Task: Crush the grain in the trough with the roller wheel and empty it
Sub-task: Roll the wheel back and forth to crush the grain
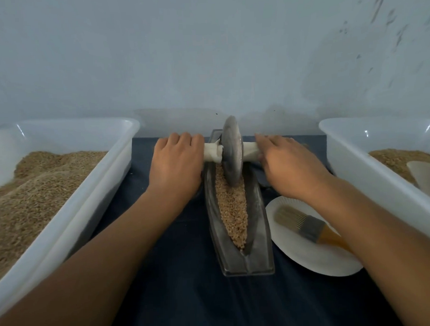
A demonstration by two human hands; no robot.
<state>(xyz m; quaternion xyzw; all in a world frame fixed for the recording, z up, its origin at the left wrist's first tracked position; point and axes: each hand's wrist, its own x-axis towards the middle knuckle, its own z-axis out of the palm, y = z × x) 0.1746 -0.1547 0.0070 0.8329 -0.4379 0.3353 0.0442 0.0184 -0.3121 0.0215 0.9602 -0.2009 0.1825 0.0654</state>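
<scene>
The long grey boat-shaped metal trough [238,211] lies on the dark blue cloth [190,299], between two white plastic tubs of grain; its channel is full of pale brown grain [232,211]; the grey metal disc of the roller wheel [231,151] stands upright in the grain near the far end. The left hand [177,162] curls over the cloth-wrapped axle [212,152] on its side; the right hand [286,162] lies over the other end, and I cannot tell if the fingers wrap it. The wheel looks heavy and stiff; I judge both axle ends are the place to hold, with even pressure, or it tilts; loose grain may spill.
</scene>
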